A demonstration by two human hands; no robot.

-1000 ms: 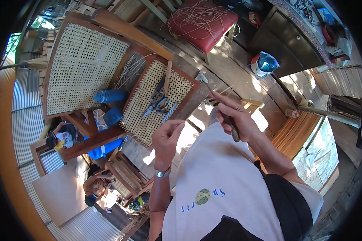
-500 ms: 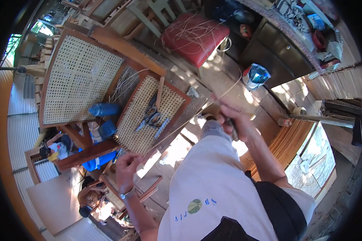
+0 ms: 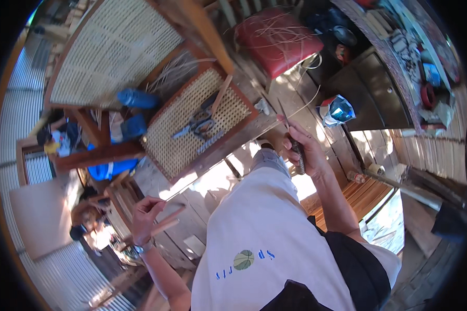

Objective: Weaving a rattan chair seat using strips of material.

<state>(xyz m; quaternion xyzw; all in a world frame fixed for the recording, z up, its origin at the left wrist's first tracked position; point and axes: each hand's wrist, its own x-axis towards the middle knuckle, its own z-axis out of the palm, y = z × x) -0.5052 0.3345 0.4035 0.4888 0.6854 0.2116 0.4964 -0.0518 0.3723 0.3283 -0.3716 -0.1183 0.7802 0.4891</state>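
My right hand (image 3: 305, 147) is closed round the dark, ridged handle of a knife (image 3: 297, 150), its narrow blade pointing up and away from me. A thin pale cane strip (image 3: 307, 107) curves past the blade toward the blue-and-white container. Out to the left, my left hand (image 3: 148, 215) is pinched closed on the strip's other end; the stretch close to its fingertips is hard to make out. Beyond my hands is a wooden chair with a woven cane seat (image 3: 174, 136) and cane back (image 3: 114, 52). Scissors (image 3: 200, 126) with dark handles lie on that seat.
A red-cushioned chair (image 3: 277, 44) bears loose cane strands. To its right are a blue-and-white container (image 3: 337, 110) and a dark cabinet (image 3: 376, 85). A blue bottle (image 3: 136, 98) stands by the cane chair. Another person (image 3: 91, 220) sits low at the left.
My left hand has moved left and slightly down, farther from the right hand. The knife blade now points more upward. My view has shifted, so the chairs sit differently in it.
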